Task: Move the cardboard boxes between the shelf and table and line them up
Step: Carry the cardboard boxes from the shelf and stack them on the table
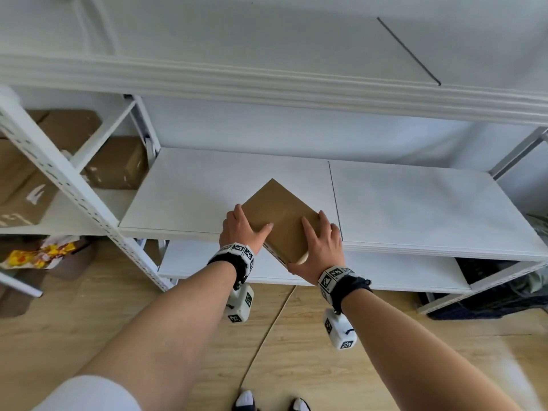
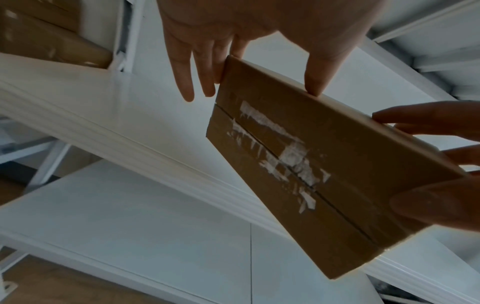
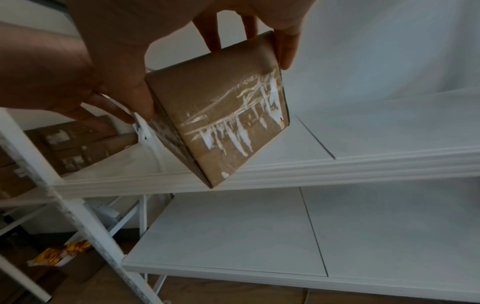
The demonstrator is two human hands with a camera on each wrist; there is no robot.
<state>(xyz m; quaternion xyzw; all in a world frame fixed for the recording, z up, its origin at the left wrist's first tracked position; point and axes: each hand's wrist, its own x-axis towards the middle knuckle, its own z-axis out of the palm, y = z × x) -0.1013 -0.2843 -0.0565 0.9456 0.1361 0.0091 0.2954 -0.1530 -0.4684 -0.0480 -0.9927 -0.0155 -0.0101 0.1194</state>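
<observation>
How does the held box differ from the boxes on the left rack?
The held box is in the air, gripped by the left hand and right hand, turned corner-first; the rack boxes rest stacked on a shelf. It is alone; they are several. All are brown cardboard with torn tape.

Black wristbands (image 1: 234, 259), tagged white cameras (image 1: 240, 304)

Middle shelf board (image 1: 415, 203) bare ahead; stacked boxes (image 1: 115, 163) and upright (image 1: 59, 185) block left.
</observation>
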